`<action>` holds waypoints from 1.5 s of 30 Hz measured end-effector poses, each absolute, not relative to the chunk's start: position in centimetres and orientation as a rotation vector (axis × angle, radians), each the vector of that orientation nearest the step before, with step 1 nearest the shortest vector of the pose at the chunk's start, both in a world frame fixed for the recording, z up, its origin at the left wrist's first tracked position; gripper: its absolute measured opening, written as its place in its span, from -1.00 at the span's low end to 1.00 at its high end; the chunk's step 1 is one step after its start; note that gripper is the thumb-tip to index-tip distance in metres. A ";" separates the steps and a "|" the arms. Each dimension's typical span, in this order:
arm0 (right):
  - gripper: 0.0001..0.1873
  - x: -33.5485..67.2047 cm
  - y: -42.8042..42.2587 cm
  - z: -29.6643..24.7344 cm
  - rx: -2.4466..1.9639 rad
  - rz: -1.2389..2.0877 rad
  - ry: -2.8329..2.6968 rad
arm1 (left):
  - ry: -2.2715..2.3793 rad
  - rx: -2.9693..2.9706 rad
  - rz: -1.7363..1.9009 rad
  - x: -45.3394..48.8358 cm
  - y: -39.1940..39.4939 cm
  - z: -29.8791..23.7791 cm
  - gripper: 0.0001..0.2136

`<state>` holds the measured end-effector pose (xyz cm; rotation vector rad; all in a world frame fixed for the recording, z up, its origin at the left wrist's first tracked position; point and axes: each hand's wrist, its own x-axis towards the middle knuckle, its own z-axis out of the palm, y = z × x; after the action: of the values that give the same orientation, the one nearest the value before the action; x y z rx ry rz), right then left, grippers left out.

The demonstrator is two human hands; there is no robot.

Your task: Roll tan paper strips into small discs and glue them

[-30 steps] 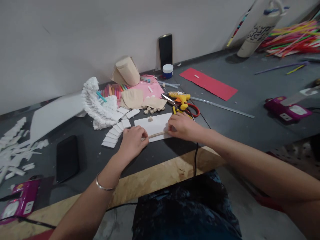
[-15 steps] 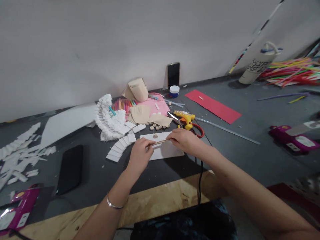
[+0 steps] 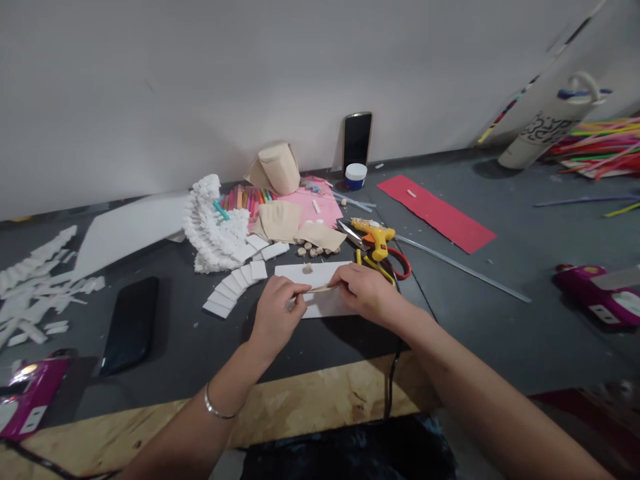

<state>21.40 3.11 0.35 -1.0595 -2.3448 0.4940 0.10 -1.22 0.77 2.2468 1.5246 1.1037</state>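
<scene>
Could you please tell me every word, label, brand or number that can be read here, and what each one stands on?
Bottle: black lettering, too stylised and blurred to read.
Magenta device at right: white labels, too small to read.
Magenta device at left: white labels, too blurred to read.
No legible words, brands or numbers show anywhere in this view.

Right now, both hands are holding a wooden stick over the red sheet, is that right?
Not quite: the head view shows the wooden stick, held by the left hand and the right hand, over a white card, not the red sheet. Both hands are holding it, as you said.
</scene>
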 end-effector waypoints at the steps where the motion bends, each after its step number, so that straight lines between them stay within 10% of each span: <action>1: -0.79 21.4 3.0 0.4 -1.071 0.487 -2.353 | 1.520 2.269 1.109 0.2 -1.3 0.8 -0.81; 21: -0.80 21.3 2.6 1.5 -1.002 0.877 -2.048 | 1.477 2.241 1.239 0.7 -1.8 1.1 -0.79; 33: -0.82 21.3 2.5 1.6 -0.990 0.222 -2.384 | 1.438 2.335 1.311 0.7 -1.7 1.1 -0.82; 45: -0.77 20.5 1.3 1.4 -1.063 0.386 -2.461 | 1.373 2.505 1.236 1.0 -1.5 1.2 -0.78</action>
<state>20.52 1.27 1.39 -1.0627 -2.4608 0.3861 0.96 -1.50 1.22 2.5047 1.3733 1.2362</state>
